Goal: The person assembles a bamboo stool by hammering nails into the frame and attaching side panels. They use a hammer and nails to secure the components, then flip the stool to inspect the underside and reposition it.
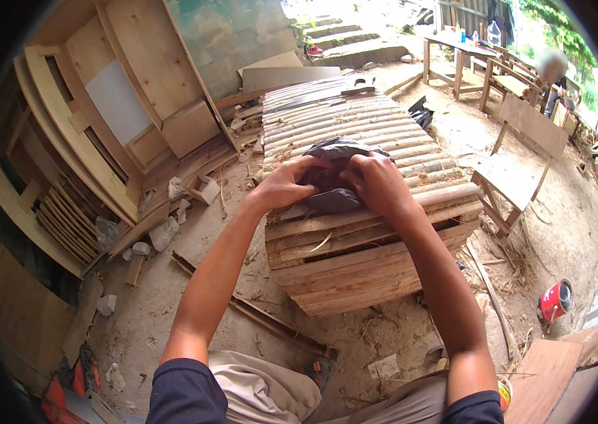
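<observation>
A black plastic bag [345,201] sits on top of a slatted bench [334,237] made of bamboo or wooden strips. Its mouth is spread, and the dark contents inside cannot be made out. At the bag's left side, my left hand [286,186] has its fingers curled over the rim. My right hand [378,182] grips the opposite edge, thumb and fingers pressed together and partly dipping into the opening. Toward the bench's far end lies a handsaw [359,87] with a dark handle.
Wooden cabinet frames [108,106] lean at the left. A wooden chair [514,173] stands right of the bench, a red can [555,300] lies lower right, and a long wooden channel [278,331] crosses the floor. Another person [552,74] is far right, near a table [458,48] with bottles.
</observation>
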A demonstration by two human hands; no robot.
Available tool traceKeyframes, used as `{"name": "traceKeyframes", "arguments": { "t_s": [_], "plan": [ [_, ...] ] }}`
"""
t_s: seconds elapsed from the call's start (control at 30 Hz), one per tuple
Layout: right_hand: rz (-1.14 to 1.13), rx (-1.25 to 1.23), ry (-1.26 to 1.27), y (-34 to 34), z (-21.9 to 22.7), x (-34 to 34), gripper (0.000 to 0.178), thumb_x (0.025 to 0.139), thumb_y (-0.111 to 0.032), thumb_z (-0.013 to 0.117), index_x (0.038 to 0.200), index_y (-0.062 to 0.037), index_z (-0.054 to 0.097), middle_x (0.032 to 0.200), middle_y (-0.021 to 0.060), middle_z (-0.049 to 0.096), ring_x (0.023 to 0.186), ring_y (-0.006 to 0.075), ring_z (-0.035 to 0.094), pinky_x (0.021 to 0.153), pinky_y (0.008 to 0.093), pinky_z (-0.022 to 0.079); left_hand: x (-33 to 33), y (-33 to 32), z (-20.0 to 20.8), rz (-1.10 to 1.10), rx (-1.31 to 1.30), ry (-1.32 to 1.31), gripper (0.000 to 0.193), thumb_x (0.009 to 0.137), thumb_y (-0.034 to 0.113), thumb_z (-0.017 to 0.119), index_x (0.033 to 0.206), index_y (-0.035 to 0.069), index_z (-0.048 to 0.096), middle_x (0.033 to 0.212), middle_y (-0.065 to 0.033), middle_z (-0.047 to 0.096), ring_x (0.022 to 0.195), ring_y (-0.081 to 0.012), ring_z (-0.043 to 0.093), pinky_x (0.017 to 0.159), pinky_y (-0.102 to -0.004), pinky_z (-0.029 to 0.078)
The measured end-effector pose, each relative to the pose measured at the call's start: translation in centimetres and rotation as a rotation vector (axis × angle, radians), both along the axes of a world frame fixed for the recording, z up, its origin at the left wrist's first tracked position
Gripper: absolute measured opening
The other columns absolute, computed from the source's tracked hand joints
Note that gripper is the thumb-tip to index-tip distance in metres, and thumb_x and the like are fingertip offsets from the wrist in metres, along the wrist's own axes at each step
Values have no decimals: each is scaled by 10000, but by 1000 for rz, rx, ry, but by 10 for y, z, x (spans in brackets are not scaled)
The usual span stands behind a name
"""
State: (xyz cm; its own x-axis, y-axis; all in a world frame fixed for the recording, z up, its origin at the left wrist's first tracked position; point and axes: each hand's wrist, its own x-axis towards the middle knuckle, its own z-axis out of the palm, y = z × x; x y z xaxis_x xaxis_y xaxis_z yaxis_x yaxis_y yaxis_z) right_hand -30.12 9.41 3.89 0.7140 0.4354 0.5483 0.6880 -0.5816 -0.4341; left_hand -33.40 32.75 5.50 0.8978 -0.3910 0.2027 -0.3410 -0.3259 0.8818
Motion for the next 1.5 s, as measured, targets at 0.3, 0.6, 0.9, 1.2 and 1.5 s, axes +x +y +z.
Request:
{"name": "traceKeyframes", "arguments": {
  "t_s": [0.3,0.6,0.9,1.2,1.5],
  "plan": [
    [63,108,-54,3,-1,2,160,908,-173,641,984,-42,689,993,286,643,940,447,653,847,509,527,-2,-16,-4,455,516,-443,247,829,63,731,1075,47,716,1108,-131,693,1065,-274,657,925,-373,521],
    [83,120,-18,3,-4,3,146,891,-144,661,986,-35,679,1083,298,619,949,453,649,857,514,524,0,-21,-4,538,583,-450,176,805,112,757,962,34,773,1082,-151,698,983,-336,675,878,-412,530],
    [103,211,-70,1,-4,-1,148,884,-133,708,979,-20,707,1027,214,654,925,396,653,840,461,519,0,-16,4,463,631,-457,111,841,105,707,918,45,759,1048,-123,704,971,-291,682,851,-395,539],
    [295,521,14,-25,34,-31,192,944,-205,685,1010,-28,722,931,133,725,824,247,701,762,349,542,-29,-51,43,326,355,-466,75,918,108,710,978,65,716,981,-22,725,876,-102,629,778,-290,508],
    [83,294,-8,-135,77,-60,229,904,-314,735,962,-93,753,766,59,726,687,178,680,656,316,540,-46,-169,60,156,115,-470,155,971,149,659,1048,19,694,955,-34,728,804,-65,620,723,-257,509]
  ]
}}
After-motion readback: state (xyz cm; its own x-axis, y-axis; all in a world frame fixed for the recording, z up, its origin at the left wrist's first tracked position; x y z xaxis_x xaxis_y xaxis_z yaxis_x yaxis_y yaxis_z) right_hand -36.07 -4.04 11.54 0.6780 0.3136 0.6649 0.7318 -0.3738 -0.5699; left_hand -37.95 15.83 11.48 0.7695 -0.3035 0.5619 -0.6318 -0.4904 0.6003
